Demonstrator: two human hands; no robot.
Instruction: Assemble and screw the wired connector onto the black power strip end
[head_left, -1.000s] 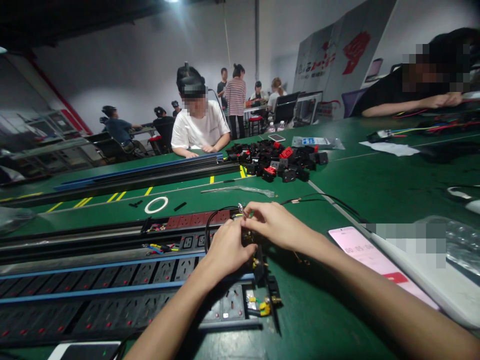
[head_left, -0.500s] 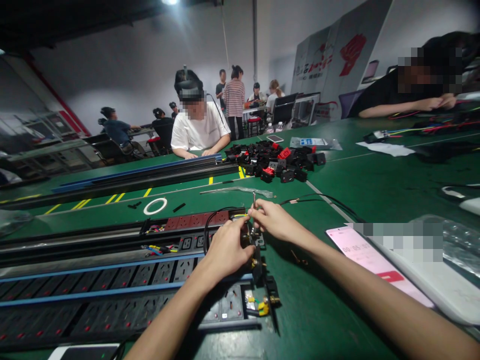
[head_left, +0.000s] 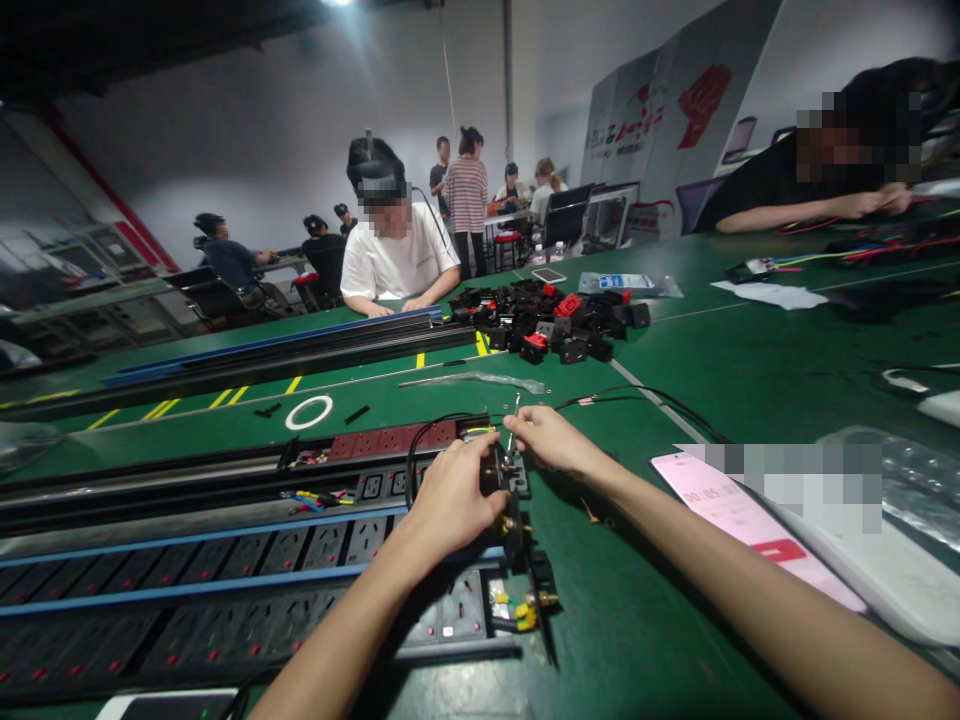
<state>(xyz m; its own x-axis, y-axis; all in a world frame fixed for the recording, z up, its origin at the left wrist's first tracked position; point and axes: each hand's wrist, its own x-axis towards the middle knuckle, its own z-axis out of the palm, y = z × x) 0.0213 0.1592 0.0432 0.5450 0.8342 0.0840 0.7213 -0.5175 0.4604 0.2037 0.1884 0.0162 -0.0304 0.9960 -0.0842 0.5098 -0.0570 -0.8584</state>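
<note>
My left hand is closed round a small black part at the right end of a long black power strip. My right hand pinches a thin metal tool, held nearly upright with its lower end at that same part. Coloured wires stick out of the strip's open end just below my hands. A black cable loops from the strip's end behind my left hand.
More strips lie side by side at left, one with red sockets. A pile of black and red switches sits behind. A white ring, a pink phone and clear bags are on the green table. Other people work across it.
My right hand has drawn back to the right and turned the metal tool from a slant to nearly upright. My left hand stays on the strip's end.
</note>
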